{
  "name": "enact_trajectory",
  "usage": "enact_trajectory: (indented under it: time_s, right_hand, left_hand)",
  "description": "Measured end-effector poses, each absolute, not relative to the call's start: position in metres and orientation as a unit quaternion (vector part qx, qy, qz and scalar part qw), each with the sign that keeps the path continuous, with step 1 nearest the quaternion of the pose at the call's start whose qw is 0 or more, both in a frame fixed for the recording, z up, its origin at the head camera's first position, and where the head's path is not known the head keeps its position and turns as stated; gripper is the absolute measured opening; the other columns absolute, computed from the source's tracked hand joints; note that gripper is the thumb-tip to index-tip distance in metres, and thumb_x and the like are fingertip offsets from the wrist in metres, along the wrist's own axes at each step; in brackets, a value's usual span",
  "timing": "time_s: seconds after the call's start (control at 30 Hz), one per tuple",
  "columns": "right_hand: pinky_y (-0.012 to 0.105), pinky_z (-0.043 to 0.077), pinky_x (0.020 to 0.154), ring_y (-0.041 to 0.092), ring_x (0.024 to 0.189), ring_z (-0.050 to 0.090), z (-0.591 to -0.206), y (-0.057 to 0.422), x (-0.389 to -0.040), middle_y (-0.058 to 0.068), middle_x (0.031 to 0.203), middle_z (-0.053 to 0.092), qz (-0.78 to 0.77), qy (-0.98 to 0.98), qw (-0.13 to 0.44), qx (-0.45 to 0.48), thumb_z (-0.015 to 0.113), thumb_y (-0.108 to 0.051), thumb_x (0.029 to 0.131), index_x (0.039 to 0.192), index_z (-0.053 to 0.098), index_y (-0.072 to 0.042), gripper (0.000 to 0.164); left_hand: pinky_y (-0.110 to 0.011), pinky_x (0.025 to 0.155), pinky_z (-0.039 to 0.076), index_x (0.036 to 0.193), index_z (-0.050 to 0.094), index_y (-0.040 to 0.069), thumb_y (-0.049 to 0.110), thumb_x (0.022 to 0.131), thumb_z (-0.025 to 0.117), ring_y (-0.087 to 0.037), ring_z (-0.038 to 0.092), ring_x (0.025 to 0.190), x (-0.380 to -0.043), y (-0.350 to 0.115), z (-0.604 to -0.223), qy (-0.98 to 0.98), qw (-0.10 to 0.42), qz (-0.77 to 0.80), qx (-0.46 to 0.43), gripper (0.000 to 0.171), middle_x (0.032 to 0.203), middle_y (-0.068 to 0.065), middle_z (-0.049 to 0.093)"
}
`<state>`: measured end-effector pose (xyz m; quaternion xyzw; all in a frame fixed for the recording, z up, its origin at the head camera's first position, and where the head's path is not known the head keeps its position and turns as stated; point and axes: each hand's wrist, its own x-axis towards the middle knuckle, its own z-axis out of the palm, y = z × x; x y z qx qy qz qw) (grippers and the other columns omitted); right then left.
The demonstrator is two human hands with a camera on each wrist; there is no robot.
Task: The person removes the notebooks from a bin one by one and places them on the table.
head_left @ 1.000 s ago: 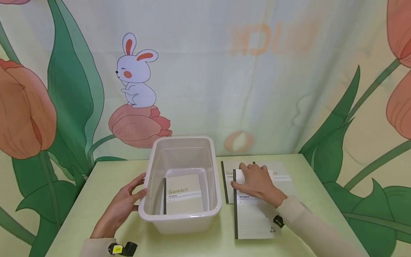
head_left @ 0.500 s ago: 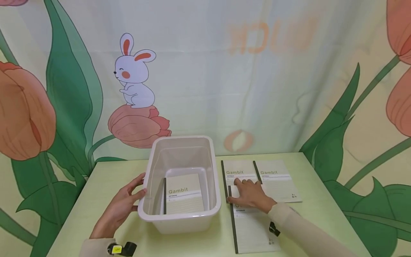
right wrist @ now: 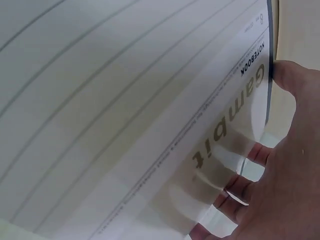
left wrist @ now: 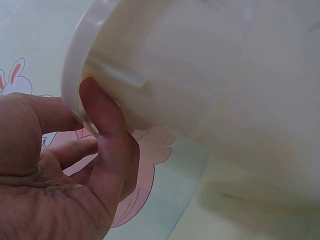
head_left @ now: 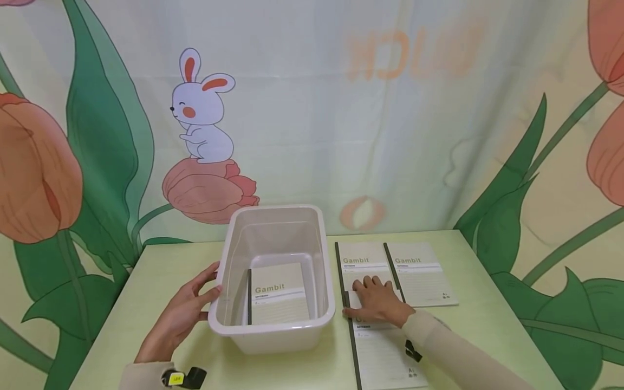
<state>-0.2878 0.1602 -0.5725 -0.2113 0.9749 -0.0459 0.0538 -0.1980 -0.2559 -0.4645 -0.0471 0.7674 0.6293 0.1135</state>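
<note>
At the left rim of a pale plastic tub (head_left: 273, 342), my left hand (head_left: 181, 311) grips the edge. Its curled fingers and thumb pinch that rim in the left wrist view. Inside the tub lies a cream "Gambit" notebook (head_left: 279, 306) with a dark spine. My right hand (head_left: 380, 302) holds the top of another Gambit notebook (head_left: 385, 355), thumb at its spine and fingers over its upper edge; the hand hides part of the title. In the right wrist view, the lined cover (right wrist: 115, 100) fills most of the picture.
Two more Gambit notebooks, a left one (head_left: 362, 259) and a right one (head_left: 423, 281), lie side by side behind the right hand. The held notebook's top overlaps the left one in view. A printed curtain (head_left: 302, 135) hangs behind the pale green table (head_left: 487, 325).
My right hand has drawn its notebook nearer to me and slightly left, uncovering the two notebooks behind. The left hand and the tub have stayed in place.
</note>
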Motion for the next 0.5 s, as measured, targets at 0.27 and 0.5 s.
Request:
enact_trajectory:
  time_s: [0.27,0.5]
  right_hand:
    - [0.06,0.041,0.091,0.029,0.114,0.051,-0.571,0.169,-0.297,0.006,0.124,0.055,-0.033,0.977,0.038,-0.209,0.053,-0.069,0.087,0.134,0.053,-0.023,0.066]
    - [0.063,0.04,0.094,0.034,0.127,0.049,-0.535,0.177,-0.302,0.007,0.138,0.051,-0.041,0.977,0.001,-0.208,0.054,-0.062,0.091,0.139,0.05,-0.023,0.062]
  left_hand:
    - [-0.043,0.086,0.057,0.157,0.024,0.027,0.022,0.101,0.055,-0.038,0.041,0.134,-0.198,-0.257,-0.466,0.77,0.11,0.627,-0.038,0.064,0.158,-0.014,0.025]
    - [-0.041,0.084,0.057,0.157,0.023,0.024,0.021,0.101,0.055,-0.037,0.044,0.13,-0.199,-0.257,-0.465,0.775,0.104,0.623,-0.028,0.065,0.157,-0.015,0.026]
